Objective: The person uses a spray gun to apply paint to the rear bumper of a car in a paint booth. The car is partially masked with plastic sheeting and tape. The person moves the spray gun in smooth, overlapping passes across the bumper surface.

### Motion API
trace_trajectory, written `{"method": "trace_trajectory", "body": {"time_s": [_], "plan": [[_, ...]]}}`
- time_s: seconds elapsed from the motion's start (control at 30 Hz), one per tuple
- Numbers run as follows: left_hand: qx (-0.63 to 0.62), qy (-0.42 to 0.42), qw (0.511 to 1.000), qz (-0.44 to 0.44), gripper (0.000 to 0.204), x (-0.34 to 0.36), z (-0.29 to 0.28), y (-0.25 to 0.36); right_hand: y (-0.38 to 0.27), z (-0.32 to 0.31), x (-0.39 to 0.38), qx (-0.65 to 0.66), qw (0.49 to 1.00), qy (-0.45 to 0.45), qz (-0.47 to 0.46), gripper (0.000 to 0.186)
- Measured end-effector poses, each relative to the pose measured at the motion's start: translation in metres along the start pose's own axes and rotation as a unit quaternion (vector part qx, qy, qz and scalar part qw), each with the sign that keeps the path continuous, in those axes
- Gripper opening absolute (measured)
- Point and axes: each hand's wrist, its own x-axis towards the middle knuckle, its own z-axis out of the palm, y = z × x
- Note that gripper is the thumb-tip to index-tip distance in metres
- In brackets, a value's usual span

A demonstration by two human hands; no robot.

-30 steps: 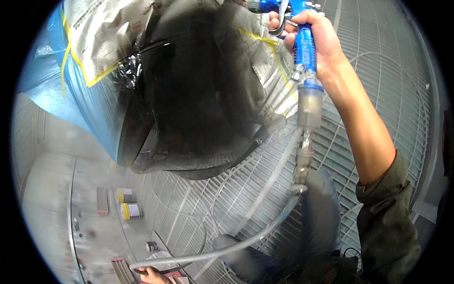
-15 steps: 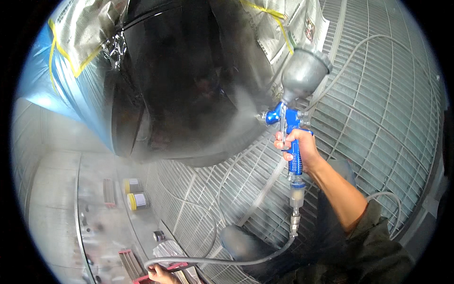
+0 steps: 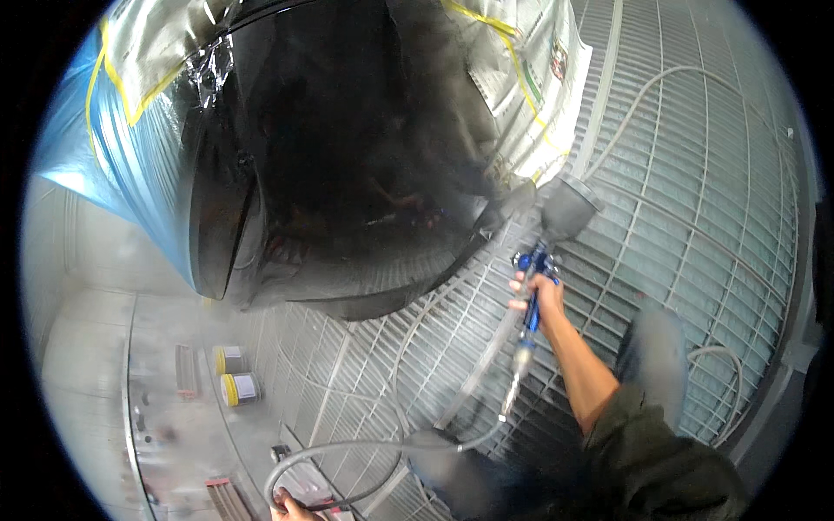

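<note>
My right hand (image 3: pixel 545 298) is wrapped round the handle of a blue spray gun (image 3: pixel 538 262) with a grey metal cup on top. The gun is held upright, a little tilted, beyond the lower right edge of a glossy black car body panel (image 3: pixel 356 165). No spray mist shows at its nozzle. At the lower left, my left hand (image 3: pixel 294 505) is closed round a grey air hose (image 3: pixel 347 446), which curves across to the base of the gun. Printed paper (image 3: pixel 543 95) with yellow tape and blue plastic film (image 3: pixel 143 182) cover the areas beside the panel.
Metal floor grating (image 3: pixel 669 226) stretches under my legs and to the right, with more hose (image 3: pixel 629 117) lying on it. Two yellow-lidded cans (image 3: pixel 241 389) stand at the lower left, near slatted pieces with red ends (image 3: pixel 228 501).
The spray gun has moved down and away from the panel, turning as it went. The mist at its nozzle is gone. My left hand still grips the hose.
</note>
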Motion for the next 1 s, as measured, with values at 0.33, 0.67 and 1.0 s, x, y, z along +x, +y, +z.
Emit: {"method": "trace_trajectory", "body": {"time_s": [0.33, 0.67, 1.0], "plan": [[-0.009, -0.081, 0.996, 0.047, 0.010, -0.060, 0.088, -0.010, 0.042, -0.004, -0.105, 0.004, 0.981, -0.052, -0.189, 0.049], [0.024, -0.103, 0.974, 0.200, 0.009, -0.070, 0.101, -0.044, 0.171, -0.015, -0.116, 0.051, 0.957, 0.128, -0.254, 0.054], [0.168, 0.067, 0.939, 0.292, 0.027, -0.076, 0.046, -0.146, 0.292, -0.022, -0.128, 0.018, 0.991, 0.053, -0.125, 0.037]]}}
